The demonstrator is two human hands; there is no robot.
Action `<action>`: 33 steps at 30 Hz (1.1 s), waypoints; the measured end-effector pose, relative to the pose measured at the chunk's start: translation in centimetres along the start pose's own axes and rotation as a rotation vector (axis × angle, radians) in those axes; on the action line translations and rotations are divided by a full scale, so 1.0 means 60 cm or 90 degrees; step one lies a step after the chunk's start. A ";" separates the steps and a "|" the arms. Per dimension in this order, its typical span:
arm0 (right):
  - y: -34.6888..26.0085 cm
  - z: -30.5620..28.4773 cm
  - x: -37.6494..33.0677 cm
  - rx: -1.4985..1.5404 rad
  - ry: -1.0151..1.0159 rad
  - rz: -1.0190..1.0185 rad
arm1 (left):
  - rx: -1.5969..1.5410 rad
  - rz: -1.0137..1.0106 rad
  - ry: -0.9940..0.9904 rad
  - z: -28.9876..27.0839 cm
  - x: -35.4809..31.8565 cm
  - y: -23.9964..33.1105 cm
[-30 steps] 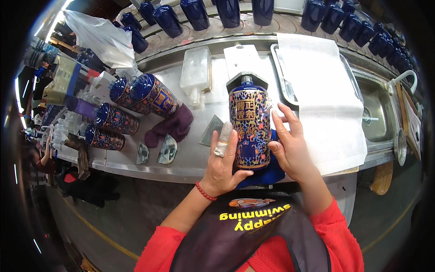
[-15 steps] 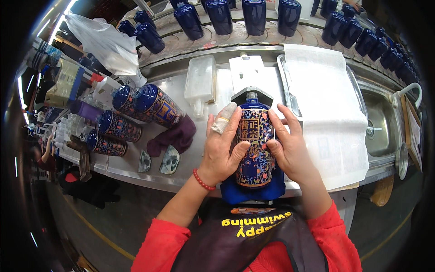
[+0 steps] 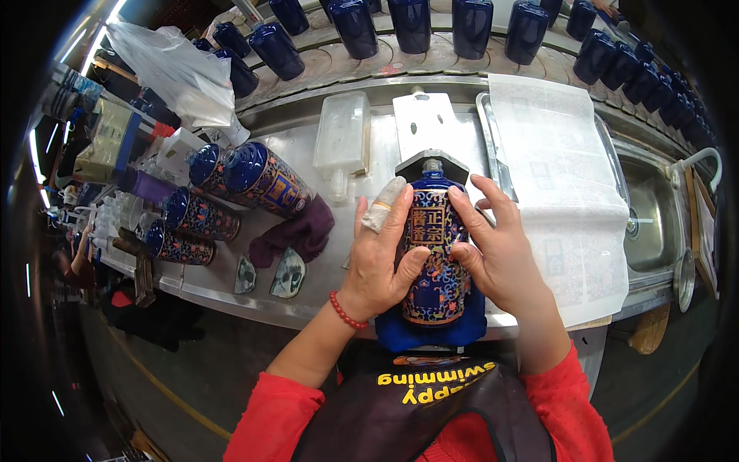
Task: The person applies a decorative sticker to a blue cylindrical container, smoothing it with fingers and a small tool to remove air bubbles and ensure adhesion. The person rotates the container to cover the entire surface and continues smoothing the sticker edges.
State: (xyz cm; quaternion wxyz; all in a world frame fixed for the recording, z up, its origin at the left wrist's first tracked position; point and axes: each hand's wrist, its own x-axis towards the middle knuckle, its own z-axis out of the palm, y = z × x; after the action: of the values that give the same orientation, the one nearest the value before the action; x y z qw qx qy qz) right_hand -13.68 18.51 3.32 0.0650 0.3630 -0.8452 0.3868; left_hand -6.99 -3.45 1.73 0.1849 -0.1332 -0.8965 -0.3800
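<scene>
A dark blue glass bottle [image 3: 435, 289] with a colourful floral decal and gold lettering lies in front of me, neck pointing away. Its lower part rests on a blue cushion [image 3: 396, 329], and its neck lies at a dark angled support [image 3: 454, 168]. Along the bottle's left side, my left hand [image 3: 377, 258] presses with fingers extended and thumb on the decal. A whitish cover is on one of its fingers. My right hand [image 3: 504, 250] touches the right side with index finger and thumb, its other fingers spread off the glass. The bottle's underside is hidden.
Several decorated bottles [image 3: 265, 181] and a purple cloth [image 3: 304, 231] are on the left. Beyond them hangs a plastic bag [image 3: 169, 69]. A clear container [image 3: 342, 135] stands ahead. White decal sheets [image 3: 562, 192] lie right, beside a sink [image 3: 650, 215]. Plain blue bottles [image 3: 409, 27] line the far conveyor.
The plain bottles on the far conveyor have shifted left. The decorated bottle and my hands sit slightly lower and further right in view; both hands stay against it.
</scene>
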 end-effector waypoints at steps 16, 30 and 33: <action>0.017 0.001 -0.009 0.116 -0.009 0.043 | -0.011 0.007 0.013 -0.002 -0.001 0.006; 0.011 0.003 -0.045 0.098 0.037 0.033 | 0.121 0.094 -0.013 0.024 -0.093 0.038; -0.006 0.002 -0.039 0.067 0.034 -0.008 | 0.125 0.091 -0.024 0.024 -0.103 0.031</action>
State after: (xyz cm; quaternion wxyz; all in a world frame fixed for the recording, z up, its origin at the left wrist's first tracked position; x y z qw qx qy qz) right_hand -11.72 19.62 2.54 0.0705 0.3611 -0.8194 0.4396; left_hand -1.10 -1.75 -0.72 0.2072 -0.1849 -0.9209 -0.2734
